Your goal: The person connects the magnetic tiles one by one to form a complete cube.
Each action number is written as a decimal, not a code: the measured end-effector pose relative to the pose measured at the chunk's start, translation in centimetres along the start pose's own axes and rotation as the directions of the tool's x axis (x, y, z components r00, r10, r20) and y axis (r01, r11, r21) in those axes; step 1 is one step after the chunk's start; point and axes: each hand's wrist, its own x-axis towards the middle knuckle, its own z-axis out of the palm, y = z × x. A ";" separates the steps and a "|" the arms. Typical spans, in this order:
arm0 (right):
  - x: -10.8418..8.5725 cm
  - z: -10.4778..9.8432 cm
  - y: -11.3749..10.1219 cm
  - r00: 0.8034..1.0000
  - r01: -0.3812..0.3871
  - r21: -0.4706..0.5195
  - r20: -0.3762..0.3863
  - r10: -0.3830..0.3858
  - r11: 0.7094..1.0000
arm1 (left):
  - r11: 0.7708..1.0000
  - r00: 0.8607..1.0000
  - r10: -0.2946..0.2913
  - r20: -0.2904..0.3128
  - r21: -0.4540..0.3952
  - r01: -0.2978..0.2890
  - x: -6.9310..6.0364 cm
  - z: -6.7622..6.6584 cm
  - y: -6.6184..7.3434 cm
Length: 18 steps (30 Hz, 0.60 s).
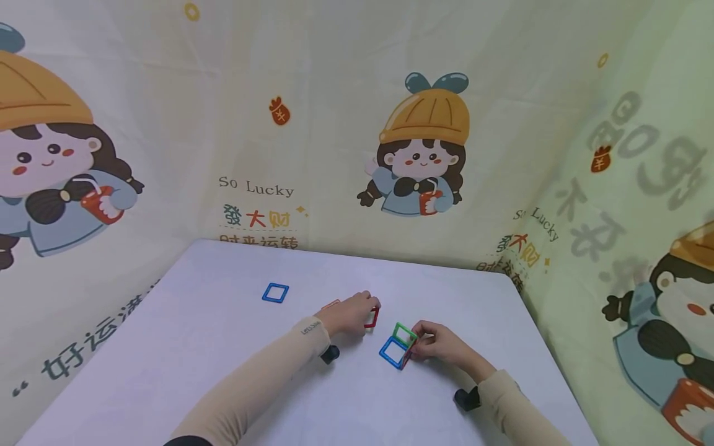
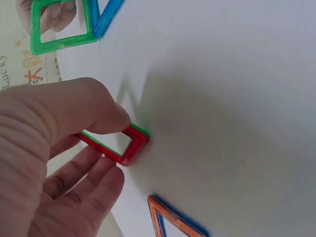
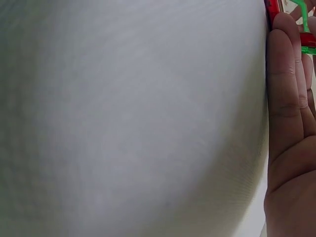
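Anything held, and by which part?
Left grip: red-and-green frame, pinched by one side. Right grip: at another red frame beside the green frame; can't tell if held.

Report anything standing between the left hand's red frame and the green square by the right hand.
Nothing visible: only white tabletop shows between the red frame, held in the left hand, and the green square.

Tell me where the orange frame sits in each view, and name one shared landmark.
Head: the orange frame is below centre, mostly hidden behind the left hand.
Left wrist: bottom edge, near the middle, cut off.
Right wrist: not in it.
Shared landmark: the right hand, lower right of centre in head, top left in left wrist, right edge in right wrist.
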 end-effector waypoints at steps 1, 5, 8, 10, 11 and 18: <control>0.0 0.0 0.0 1.000 0.001 0.002 0.004 -0.001 1.000 | 1.000 1.000 0.003 -0.006 -0.006 -0.003 0.0 0.0 -0.2; -0.1 -0.1 0.0 1.000 0.007 -0.001 0.016 -0.007 1.000 | 0.999 1.000 0.015 -0.015 -0.039 -0.016 -0.1 0.2 -0.9; -0.1 -0.1 0.0 1.000 0.005 -0.004 0.015 -0.005 1.000 | 0.996 0.999 0.041 -0.016 -0.079 -0.042 -0.1 0.3 -1.3; -0.1 -0.1 0.1 1.000 0.003 -0.008 0.012 -0.002 1.000 | 0.993 0.999 0.050 -0.012 -0.103 -0.051 0.0 0.3 -1.4; -0.1 0.0 0.1 1.000 -0.001 -0.011 0.009 0.001 1.000 | 0.991 0.999 0.049 -0.006 -0.122 -0.050 -0.1 0.2 -1.4; 0.1 -0.1 0.4 1.000 -0.002 -0.024 0.009 0.002 1.000 | 0.976 0.999 0.050 0.017 -0.212 -0.046 -0.4 -0.2 -1.6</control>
